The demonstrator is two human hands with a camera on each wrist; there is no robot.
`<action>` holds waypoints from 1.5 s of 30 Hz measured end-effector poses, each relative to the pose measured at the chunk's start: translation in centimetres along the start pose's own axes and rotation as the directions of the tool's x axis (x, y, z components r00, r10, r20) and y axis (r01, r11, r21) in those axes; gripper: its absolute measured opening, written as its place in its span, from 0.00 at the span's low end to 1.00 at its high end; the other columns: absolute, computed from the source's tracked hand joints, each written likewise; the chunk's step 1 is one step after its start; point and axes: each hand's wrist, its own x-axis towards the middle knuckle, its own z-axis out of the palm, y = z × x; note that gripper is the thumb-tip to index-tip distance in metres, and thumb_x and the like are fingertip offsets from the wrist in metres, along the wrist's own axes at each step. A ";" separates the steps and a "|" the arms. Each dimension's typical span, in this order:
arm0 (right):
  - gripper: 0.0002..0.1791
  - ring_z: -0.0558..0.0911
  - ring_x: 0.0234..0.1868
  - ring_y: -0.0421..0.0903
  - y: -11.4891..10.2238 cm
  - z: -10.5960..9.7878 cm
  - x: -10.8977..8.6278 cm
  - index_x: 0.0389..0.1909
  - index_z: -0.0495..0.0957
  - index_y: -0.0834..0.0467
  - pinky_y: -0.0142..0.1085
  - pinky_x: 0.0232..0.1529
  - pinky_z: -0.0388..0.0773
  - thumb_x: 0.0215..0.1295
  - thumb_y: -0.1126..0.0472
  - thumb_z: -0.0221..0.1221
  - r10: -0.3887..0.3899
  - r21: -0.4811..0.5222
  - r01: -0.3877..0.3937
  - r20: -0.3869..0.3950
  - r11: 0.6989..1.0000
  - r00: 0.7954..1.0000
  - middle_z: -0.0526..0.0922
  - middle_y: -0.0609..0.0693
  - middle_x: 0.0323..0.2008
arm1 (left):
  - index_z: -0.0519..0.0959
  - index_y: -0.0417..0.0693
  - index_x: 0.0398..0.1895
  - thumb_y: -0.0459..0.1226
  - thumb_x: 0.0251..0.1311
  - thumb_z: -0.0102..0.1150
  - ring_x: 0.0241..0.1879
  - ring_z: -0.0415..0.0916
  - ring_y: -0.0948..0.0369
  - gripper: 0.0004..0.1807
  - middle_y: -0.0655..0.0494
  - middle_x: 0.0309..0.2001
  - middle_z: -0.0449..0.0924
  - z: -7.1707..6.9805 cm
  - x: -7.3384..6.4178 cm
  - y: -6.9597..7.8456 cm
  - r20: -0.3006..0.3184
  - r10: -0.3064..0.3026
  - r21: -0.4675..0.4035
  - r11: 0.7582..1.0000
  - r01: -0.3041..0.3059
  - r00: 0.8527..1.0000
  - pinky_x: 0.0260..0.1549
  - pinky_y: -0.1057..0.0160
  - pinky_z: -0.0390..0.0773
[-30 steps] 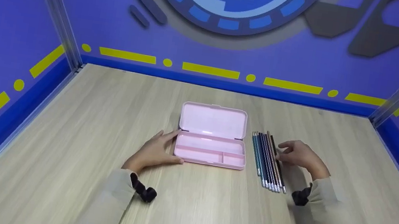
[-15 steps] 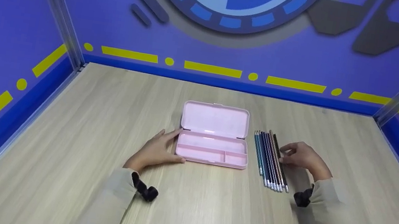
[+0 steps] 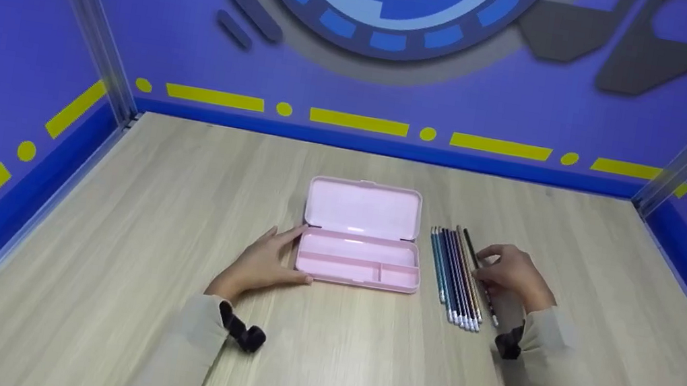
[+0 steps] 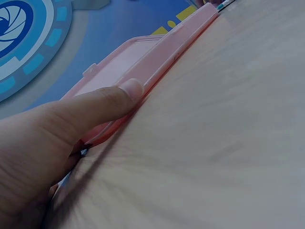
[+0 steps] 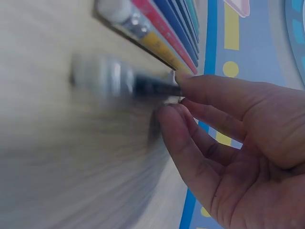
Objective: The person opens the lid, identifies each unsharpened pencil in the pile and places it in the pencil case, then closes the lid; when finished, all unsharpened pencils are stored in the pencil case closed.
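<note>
Head view puts a black pencil (image 5: 155,87) at the 3 o'clock edge of a row of pencils (image 3: 455,278), its tip aimed toward 11 o'clock and its eraser (image 5: 85,75) toward 5. The right hand (image 3: 515,273), at 3 o'clock of the row, pinches its barrel between thumb and finger; whether the pencil clears the tabletop (image 3: 344,370) I can't tell from here. I judge it light, stiff and slightly slick, apt to pivot in a loose pinch, with the tip its fragile end; I'd favour a hold near mid-barrel. My right-wrist feed shows a dark barrel, silvery ferrule and whitish eraser, too blurred for me to read any print. The other pencils run from teal at 9 o'clock through dark blues to reddish and golden ones. At 9 o'clock of them sits a pink pencil case (image 3: 357,247), its lid (image 3: 363,208) laid back toward 12, its base split into one long rear compartment and two front ones, the smaller at 5 o'clock. It looks like thin, light plastic that could skid, so its walls seem the place to steady it. The left hand (image 3: 261,264) holds its 9 o'clock end, thumb on the front wall, a finger reaching the rear corner.
</note>
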 end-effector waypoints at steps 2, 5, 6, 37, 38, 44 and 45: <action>0.28 0.81 0.25 0.41 0.0 0.3 -0.1 0.58 0.69 0.74 0.34 0.28 0.83 0.59 0.66 0.62 -0.003 -0.003 0.003 0.001 1.000 1.000 0.83 0.57 0.30 | 0.58 0.60 0.74 0.58 0.40 0.74 0.74 0.42 0.38 0.55 0.52 0.73 0.60 0.1 -0.3 -0.2 0.001 -0.004 0.000 1.000 0.004 1.000 0.69 0.36 0.51; 0.27 0.81 0.25 0.40 0.2 0.5 -0.1 0.58 0.69 0.74 0.33 0.28 0.82 0.59 0.67 0.61 -0.003 -0.010 0.003 -0.001 1.000 1.000 0.83 0.57 0.29 | 0.59 0.59 0.74 0.58 0.40 0.74 0.74 0.42 0.38 0.55 0.51 0.72 0.60 0.4 -0.5 -0.3 0.001 -0.001 -0.006 1.000 0.001 1.000 0.69 0.36 0.51; 0.27 0.81 0.25 0.40 0.2 0.5 0.0 0.58 0.69 0.75 0.34 0.27 0.82 0.59 0.67 0.60 -0.003 -0.008 0.003 0.001 1.000 1.000 0.83 0.57 0.29 | 0.58 0.60 0.74 0.58 0.40 0.74 0.74 0.42 0.38 0.55 0.52 0.72 0.60 0.4 -0.6 -0.3 0.002 -0.003 -0.009 1.000 0.003 1.000 0.69 0.36 0.51; 0.18 0.81 0.33 0.46 -4.3 -0.1 0.2 0.52 0.78 0.70 0.38 0.35 0.85 0.63 0.67 0.58 -0.206 -0.046 0.202 -0.101 0.978 0.973 0.82 0.65 0.42 | 0.58 0.60 0.74 0.58 0.40 0.74 0.73 0.43 0.36 0.55 0.52 0.73 0.59 -0.1 0.1 0.0 -0.008 0.013 0.019 1.000 -0.013 1.000 0.68 0.35 0.52; 0.18 0.81 0.34 0.46 -4.6 0.0 0.2 0.52 0.78 0.70 0.38 0.36 0.85 0.63 0.66 0.58 -0.212 -0.046 0.208 -0.106 0.977 0.972 0.82 0.65 0.43 | 0.58 0.59 0.74 0.58 0.40 0.74 0.73 0.43 0.35 0.55 0.51 0.73 0.59 -0.1 0.1 0.0 -0.009 0.017 0.020 1.000 -0.016 1.000 0.68 0.35 0.52; 0.16 0.80 0.35 0.47 -6.0 0.5 0.7 0.51 0.80 0.67 0.38 0.37 0.84 0.64 0.66 0.59 -0.255 -0.053 0.251 -0.116 0.967 0.960 0.82 0.63 0.42 | 0.58 0.58 0.74 0.57 0.41 0.74 0.73 0.43 0.35 0.55 0.51 0.73 0.59 -0.1 0.1 0.1 -0.005 0.016 0.024 1.000 -0.016 1.000 0.69 0.36 0.51; 0.15 0.79 0.34 0.46 -6.2 0.6 0.8 0.50 0.81 0.66 0.36 0.36 0.84 0.63 0.66 0.60 -0.265 -0.058 0.259 -0.119 0.964 0.957 0.83 0.62 0.42 | 0.58 0.58 0.74 0.57 0.41 0.74 0.73 0.42 0.36 0.55 0.51 0.73 0.59 -0.1 0.0 0.1 -0.004 0.015 0.022 1.000 -0.015 1.000 0.69 0.36 0.50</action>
